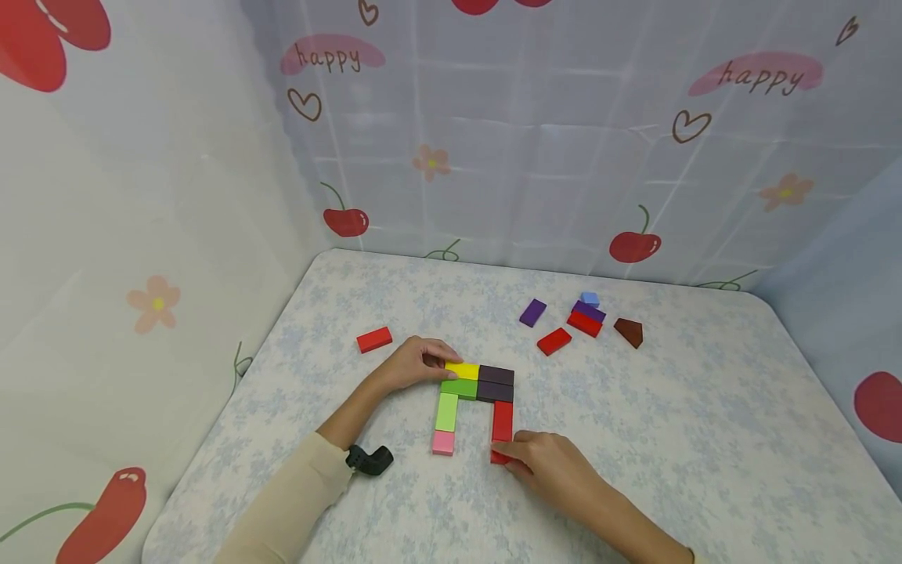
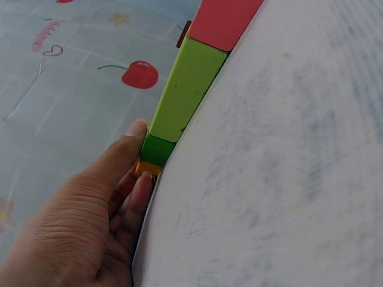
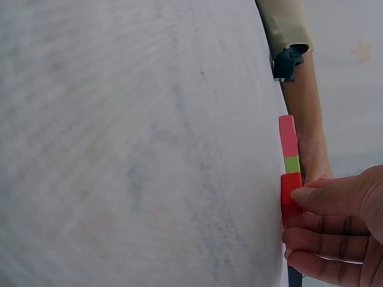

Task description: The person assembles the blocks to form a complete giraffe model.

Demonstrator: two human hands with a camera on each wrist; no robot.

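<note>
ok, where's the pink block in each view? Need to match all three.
Head: pink block in the lower centre, at the near end of the left column.
Left wrist: at the top edge, right of centre, cut off by the frame.
Right wrist: right side, around mid-height.
Shared landmark: light green block, next to it in all three.

Pale curtain (image 1: 521,180) hangs behind and beside the table (image 1: 705,439), printed with red cherries (image 1: 635,247), peach flowers (image 1: 421,164), brown hearts (image 1: 676,128), pink "happy" patches (image 1: 757,74). Table is whitish, mottled blue-grey; far corners rounded.
</note>
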